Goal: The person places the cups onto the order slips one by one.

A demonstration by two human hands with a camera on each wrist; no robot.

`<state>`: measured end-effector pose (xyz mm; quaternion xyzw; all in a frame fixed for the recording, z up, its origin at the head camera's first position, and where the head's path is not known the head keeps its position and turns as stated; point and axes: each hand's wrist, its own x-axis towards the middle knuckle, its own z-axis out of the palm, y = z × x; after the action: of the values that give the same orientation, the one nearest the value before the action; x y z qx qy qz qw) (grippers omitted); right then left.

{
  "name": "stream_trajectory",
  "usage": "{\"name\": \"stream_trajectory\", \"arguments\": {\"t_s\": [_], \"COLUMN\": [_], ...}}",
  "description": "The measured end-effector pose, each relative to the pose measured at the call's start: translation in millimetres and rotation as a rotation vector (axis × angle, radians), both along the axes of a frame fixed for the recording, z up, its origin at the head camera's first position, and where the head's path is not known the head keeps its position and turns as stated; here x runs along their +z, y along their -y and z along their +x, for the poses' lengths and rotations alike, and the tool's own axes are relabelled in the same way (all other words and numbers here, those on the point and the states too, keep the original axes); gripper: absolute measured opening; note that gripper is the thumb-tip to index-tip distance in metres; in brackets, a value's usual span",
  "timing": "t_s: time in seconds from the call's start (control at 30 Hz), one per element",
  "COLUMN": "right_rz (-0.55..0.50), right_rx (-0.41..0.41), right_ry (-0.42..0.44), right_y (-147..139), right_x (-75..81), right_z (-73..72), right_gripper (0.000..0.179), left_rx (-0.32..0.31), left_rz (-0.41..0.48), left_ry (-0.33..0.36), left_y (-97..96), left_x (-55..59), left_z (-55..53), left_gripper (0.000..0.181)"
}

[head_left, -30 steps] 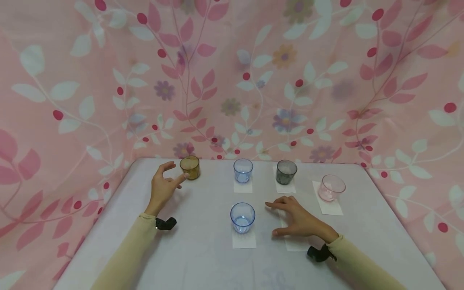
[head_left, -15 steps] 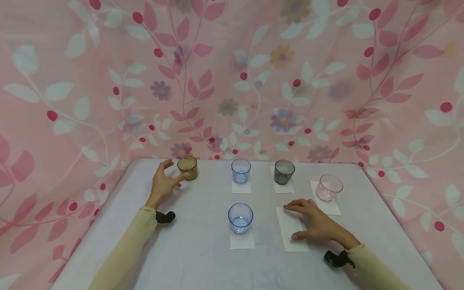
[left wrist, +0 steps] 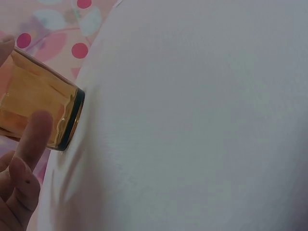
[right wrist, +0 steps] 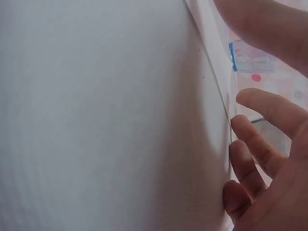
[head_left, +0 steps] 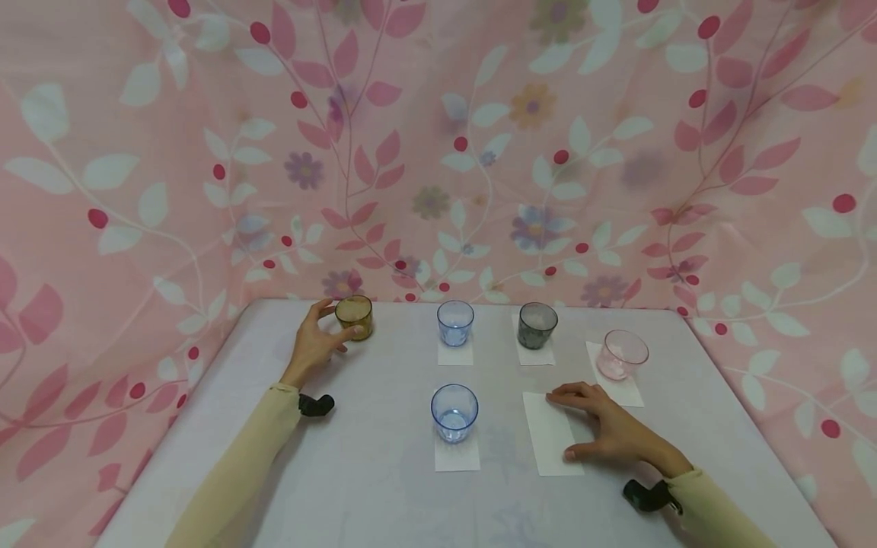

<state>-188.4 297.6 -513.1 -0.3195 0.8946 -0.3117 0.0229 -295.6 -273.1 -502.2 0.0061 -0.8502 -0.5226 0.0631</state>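
An amber glass [head_left: 354,318] stands upright at the table's back left. My left hand [head_left: 317,346] has its thumb and fingers around it, the thumb in front and fingers at its left side; in the left wrist view a finger [left wrist: 38,127] overlaps the glass's wall. My right hand [head_left: 610,430] holds nothing, its fingers loosely bent and spread from the thumb, low over the right edge of a white paper rectangle [head_left: 548,434]. Whether its fingertips press on the paper, I cannot tell. In the right wrist view several fingers [right wrist: 250,168] hang near the tabletop.
A blue-rimmed glass [head_left: 454,415] stands front centre on white paper. Behind it are a light blue glass [head_left: 455,325] and a grey glass [head_left: 537,327], each on paper. A pink glass [head_left: 622,356] stands at right on paper. Floral curtains [head_left: 438,152] surround the white table [head_left: 384,487].
My right hand has moved right, from beside the blue-rimmed glass to the paper's right edge, uncovering the paper. My left hand has moved slightly closer around the amber glass. The glasses stay put.
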Motion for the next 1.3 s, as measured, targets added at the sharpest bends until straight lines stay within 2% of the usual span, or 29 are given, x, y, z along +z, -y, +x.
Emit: {"name": "stream_trajectory", "arguments": {"t_s": [0.2,0.43,0.77,1.13,1.3], "right_rz": [-0.002,0.006,-0.022,-0.010,-0.008], "right_rx": [0.007,-0.025,0.032,0.022,0.022], "right_ry": [0.000,0.038,0.034,0.048,0.036], "right_y": [-3.8,-9.5,-12.5,-12.1,-12.7], "right_x": [-2.6,-2.3,-1.6,-1.7,-1.7], "right_z": [-0.4,-1.1,-2.6,-4.8,-3.8], "right_gripper": [0.084,0.087,0.082,0.085,0.087], "left_rx": [0.001,-0.017,-0.012,-0.015,-0.021], "left_rz": [-0.003,0.012,-0.009,0.016,0.010], "left_ry": [0.019,0.038,0.057,0.046,0.017], "left_y": [-1.1,-3.2,-4.8,-5.3,-6.0], "left_x": [-3.1,-5.4,-7.8,-9.3,-8.5], "left_z": [-1.2,-3.2,-5.4,-11.3,-12.4], "left_gripper": [0.105,0.106,0.102,0.107,0.102]}}
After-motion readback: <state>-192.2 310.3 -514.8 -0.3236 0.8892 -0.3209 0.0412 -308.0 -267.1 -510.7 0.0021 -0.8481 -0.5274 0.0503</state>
